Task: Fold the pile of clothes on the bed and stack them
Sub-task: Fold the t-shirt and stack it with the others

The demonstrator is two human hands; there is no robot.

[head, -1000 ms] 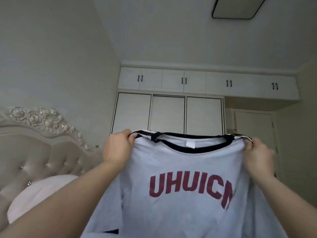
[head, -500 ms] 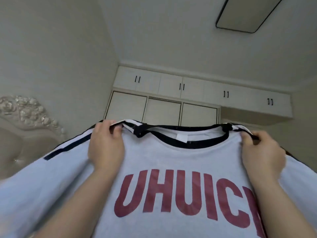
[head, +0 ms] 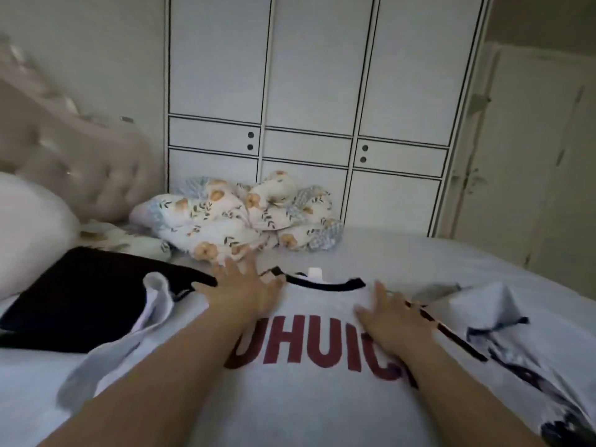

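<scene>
With the left hand (head: 240, 293) and right hand (head: 392, 321) spread flat on it, the shirt (head: 306, 398) looks light, soft and limp; pinch its sleeves at 3 and 9 o'clock.

A pale grey shirt (head: 309, 398) is lettered in dark red and trimmed in black; the quilt (head: 238, 217) is patterned with orange flowers.

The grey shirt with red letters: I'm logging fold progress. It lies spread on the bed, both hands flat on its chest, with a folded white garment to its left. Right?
Not quite. The head view shows the folded garment left of the grey shirt is black, not white. The rest holds: the shirt lies spread on the bed, left hand and right hand flat on it.
</scene>
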